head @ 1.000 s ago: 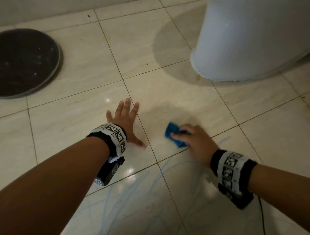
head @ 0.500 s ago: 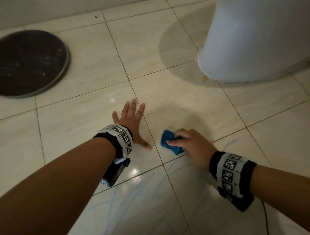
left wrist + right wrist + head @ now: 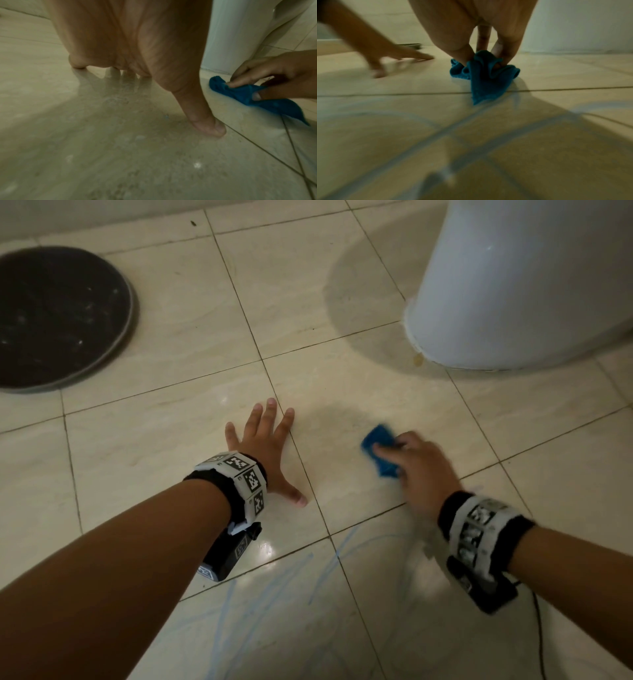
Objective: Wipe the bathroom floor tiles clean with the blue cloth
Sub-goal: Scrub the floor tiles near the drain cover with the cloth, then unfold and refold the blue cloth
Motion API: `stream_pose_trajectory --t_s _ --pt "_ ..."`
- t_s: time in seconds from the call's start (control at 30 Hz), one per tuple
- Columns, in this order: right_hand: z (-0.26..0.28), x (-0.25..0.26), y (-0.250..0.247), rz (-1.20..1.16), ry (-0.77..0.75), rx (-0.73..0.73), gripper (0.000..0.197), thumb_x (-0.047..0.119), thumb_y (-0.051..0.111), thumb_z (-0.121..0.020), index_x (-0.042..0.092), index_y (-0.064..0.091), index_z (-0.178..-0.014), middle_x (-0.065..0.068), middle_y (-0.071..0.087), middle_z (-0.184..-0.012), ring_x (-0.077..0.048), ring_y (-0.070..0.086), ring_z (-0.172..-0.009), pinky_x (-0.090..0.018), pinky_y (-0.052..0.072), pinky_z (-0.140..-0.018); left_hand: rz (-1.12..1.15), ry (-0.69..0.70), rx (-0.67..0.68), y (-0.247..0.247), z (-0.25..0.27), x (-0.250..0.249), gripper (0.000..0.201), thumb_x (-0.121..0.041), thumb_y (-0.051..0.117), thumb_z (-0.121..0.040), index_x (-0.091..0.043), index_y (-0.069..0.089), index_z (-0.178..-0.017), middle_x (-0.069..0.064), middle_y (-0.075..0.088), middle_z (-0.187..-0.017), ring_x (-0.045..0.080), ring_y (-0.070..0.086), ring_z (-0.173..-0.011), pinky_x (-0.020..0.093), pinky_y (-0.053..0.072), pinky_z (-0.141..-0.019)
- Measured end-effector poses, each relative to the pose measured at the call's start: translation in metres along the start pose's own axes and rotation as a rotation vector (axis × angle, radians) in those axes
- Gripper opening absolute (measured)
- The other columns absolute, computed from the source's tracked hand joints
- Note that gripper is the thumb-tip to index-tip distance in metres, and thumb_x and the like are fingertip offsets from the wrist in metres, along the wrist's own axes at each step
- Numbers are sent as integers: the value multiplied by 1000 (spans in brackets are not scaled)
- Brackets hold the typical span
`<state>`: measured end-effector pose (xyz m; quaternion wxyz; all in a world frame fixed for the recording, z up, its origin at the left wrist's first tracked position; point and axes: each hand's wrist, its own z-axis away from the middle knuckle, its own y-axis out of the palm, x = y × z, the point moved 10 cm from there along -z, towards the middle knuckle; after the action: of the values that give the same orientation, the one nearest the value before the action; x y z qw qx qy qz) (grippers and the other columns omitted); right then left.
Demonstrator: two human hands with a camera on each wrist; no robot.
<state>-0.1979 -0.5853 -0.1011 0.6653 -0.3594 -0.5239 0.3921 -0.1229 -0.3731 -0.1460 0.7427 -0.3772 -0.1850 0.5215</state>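
Observation:
My right hand (image 3: 416,465) pinches a crumpled blue cloth (image 3: 380,450) and holds it down on the beige floor tiles (image 3: 335,392), just above a grout line. The right wrist view shows thumb and fingers curled into the cloth (image 3: 485,75), one corner trailing over the grout. From the left wrist view the same cloth (image 3: 267,100) lies under the fingertips at right. My left hand (image 3: 265,446) lies flat on the tile to the cloth's left, fingers spread and straight, holding nothing. Light blue scribble marks (image 3: 260,587) cover the tiles nearer to me.
A white toilet base (image 3: 513,289) stands at the upper right, close beyond the cloth. A round dark drain cover (image 3: 58,316) lies at the upper left. A thin black cable (image 3: 539,635) runs from my right wrist toward the lower edge.
My right hand slid the cloth left and then back right and slightly away, toward the toilet. The left hand stayed planted flat on the tile.

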Motion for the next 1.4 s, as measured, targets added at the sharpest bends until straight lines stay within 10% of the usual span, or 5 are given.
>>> stream_pose_trajectory --t_s 0.13,0.33,0.7,1.17,1.4 --pt "2 28 21 102 -228 164 51 -5 55 -83 24 60 -125 -6 53 -122 -28 52 -100 -27 41 -88 -14 0 5 0 0 0 152 -72 78 -49 -29 -32 -145 2 -39 -152 25 -29 -143 59 -7 -113" --pt "-14 -101 -59 92 361 11 47 -2 54 -84 19 58 -127 -17 50 -124 -35 50 -110 -29 36 -91 -11 3 -1 -1 3 0 152 -73 78 -49 -30 -32 -144 1 -39 -151 23 -30 -143 58 -8 -113" --pt "1 41 8 -155 49 175 42 -3 53 -86 20 62 -121 -3 59 -122 -17 56 -108 -19 40 -91 124 1 -58 -7 20 -9 135 -65 75 -65 -26 -23 -149 1 -33 -155 24 -23 -145 55 -4 -116" --pt "-29 97 -33 -975 216 92 24 0 50 -92 13 63 -107 -13 69 -92 -27 68 -87 -40 58 -76 1031 39 -284 -70 56 -1 44 -36 72 -84 -26 49 -120 -12 61 -108 6 59 -91 12 42 -63" --pt "-32 117 -35 -1088 120 194 31 3 42 -95 24 57 -110 -6 68 -84 -19 63 -73 -31 49 -61 873 86 -292 -69 61 4 27 -30 71 -85 -24 60 -109 -10 60 -112 9 58 -94 24 44 -81"
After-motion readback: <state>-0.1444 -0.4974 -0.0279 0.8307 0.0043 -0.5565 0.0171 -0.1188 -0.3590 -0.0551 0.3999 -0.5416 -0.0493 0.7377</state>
